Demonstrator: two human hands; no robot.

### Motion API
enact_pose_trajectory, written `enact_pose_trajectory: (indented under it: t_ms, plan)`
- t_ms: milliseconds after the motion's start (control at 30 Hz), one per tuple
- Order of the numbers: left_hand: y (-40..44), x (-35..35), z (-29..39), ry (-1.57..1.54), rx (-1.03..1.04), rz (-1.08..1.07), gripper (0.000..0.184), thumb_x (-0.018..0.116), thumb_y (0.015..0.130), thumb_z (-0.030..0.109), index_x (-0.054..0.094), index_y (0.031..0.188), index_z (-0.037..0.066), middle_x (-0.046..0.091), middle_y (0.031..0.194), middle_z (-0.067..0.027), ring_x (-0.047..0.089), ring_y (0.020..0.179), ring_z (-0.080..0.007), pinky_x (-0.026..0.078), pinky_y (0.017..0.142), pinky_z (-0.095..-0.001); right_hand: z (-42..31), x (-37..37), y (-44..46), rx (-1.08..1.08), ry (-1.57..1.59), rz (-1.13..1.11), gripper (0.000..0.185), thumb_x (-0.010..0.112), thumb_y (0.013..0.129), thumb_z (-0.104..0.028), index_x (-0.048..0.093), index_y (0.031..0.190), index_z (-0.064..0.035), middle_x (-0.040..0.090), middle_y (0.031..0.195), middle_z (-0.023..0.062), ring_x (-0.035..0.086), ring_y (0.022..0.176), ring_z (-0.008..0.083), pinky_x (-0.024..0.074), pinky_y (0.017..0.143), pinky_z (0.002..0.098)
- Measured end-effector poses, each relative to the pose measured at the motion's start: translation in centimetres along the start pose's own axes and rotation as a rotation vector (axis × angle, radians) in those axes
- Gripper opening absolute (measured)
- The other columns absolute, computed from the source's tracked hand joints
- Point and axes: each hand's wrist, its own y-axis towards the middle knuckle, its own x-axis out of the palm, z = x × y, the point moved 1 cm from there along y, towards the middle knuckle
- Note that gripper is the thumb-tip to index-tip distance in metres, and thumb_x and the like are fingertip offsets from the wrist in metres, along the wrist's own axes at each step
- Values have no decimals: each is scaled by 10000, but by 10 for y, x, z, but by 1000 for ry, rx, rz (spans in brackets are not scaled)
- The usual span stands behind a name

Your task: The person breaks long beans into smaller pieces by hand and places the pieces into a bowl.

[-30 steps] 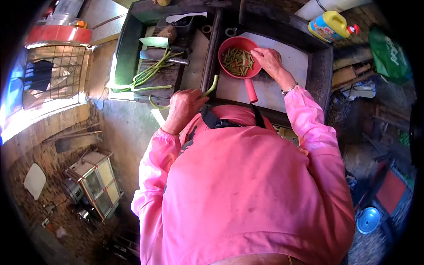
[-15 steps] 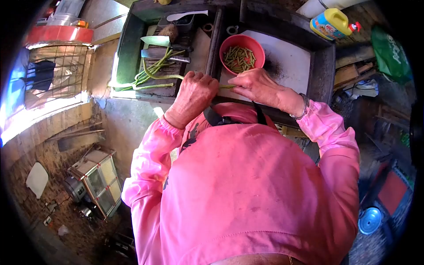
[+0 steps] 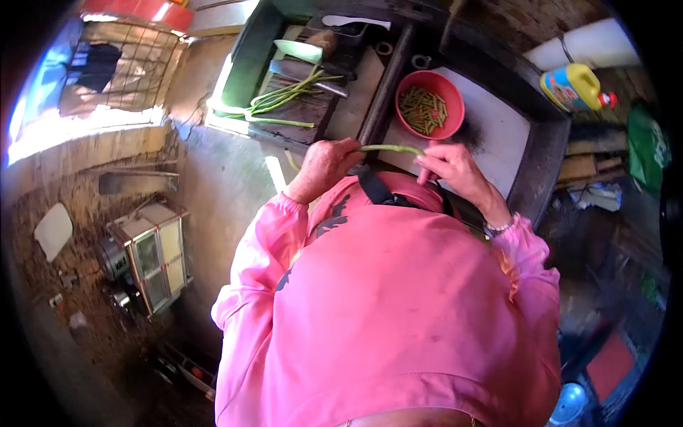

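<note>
A green long bean [image 3: 390,148] is stretched between my two hands, just in front of the counter. My left hand [image 3: 329,165] is closed around it, and a pale tail end sticks out on its left side. With closed fingers, my right hand [image 3: 455,169] grips the bean's other end. Beyond the right hand, a red bowl [image 3: 459,117] contains many short cut bean pieces [image 3: 423,110]. More whole long beans [image 3: 284,96] lie in a loose bunch on the left, draped partly over a knife [image 3: 331,87].
A cleaver-like blade [image 3: 299,51], a brown round item [image 3: 324,43] and a white spoon [image 3: 356,22] lie at the back left. A dark divider [image 3: 388,82] separates the counter's halves. A yellow detergent bottle [image 3: 575,87] stands at right.
The view has turned and shifted, so the counter sits further right. My hands have moved apart, exposing more of the bean between them, and the bean is now separate from the bunch.
</note>
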Motion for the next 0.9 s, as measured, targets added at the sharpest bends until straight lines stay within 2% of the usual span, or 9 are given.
enact_pose_trajectory:
  t_ms: [133,200,300,367,400,533,733,833,900]
  plan:
    - [-9,16,-1,-249,-208,-72,207,645,874,225,615,813,29,559,655,-203,581,607,-383,432,535,-447,-11,1,-5,93,246,80,312,557,959,-247,662,871,33,653,696,62,599,640,94,485,592,241]
    - [-8,20,6,-172,-157,-14,210,644,875,232,615,809,35,561,648,-197,583,604,-380,432,532,-447,-5,-3,2,164,240,146,298,555,962,-240,658,889,30,654,708,59,597,630,102,489,610,240]
    - [-14,19,9,-33,-84,87,192,655,858,241,616,806,61,577,631,-181,596,600,-374,444,531,-453,37,-17,22,-63,-163,378,273,566,946,-247,674,916,2,656,699,59,610,624,144,485,617,280]
    - [-23,13,-7,166,-12,146,179,660,849,240,616,811,70,584,627,-174,600,603,-375,452,535,-459,51,-46,26,35,-491,523,310,534,940,-320,673,866,-53,651,683,99,641,635,232,476,597,357]
    - [-26,9,-12,144,-83,162,176,660,843,237,603,802,75,588,631,-171,603,611,-377,457,540,-467,58,-57,26,45,-546,488,304,540,924,-330,678,856,-68,644,697,131,642,685,309,483,642,403]
    - [-19,-7,-7,171,-49,154,193,645,854,215,562,774,60,584,655,-155,597,641,-373,444,554,-456,94,-76,39,11,-643,457,310,558,904,-346,678,836,-68,648,758,180,631,752,376,479,675,449]
    - [-4,-10,7,290,108,72,149,656,840,198,608,878,62,614,736,-126,608,705,-330,449,644,-425,68,-78,62,-7,-942,418,349,606,889,-339,669,1098,-68,678,983,193,644,924,350,506,813,400]
    - [2,-12,14,322,159,46,131,660,825,177,607,879,70,612,741,-108,610,725,-311,442,667,-415,1,-49,48,-193,-676,388,366,648,864,-279,641,1142,-40,672,1012,189,644,938,331,508,830,383]
    - [6,-14,21,337,181,15,119,660,814,163,597,863,75,605,734,-96,609,732,-300,438,675,-409,-13,-30,47,-619,-681,353,333,678,832,-262,643,1068,-31,670,900,140,644,857,310,500,718,415]
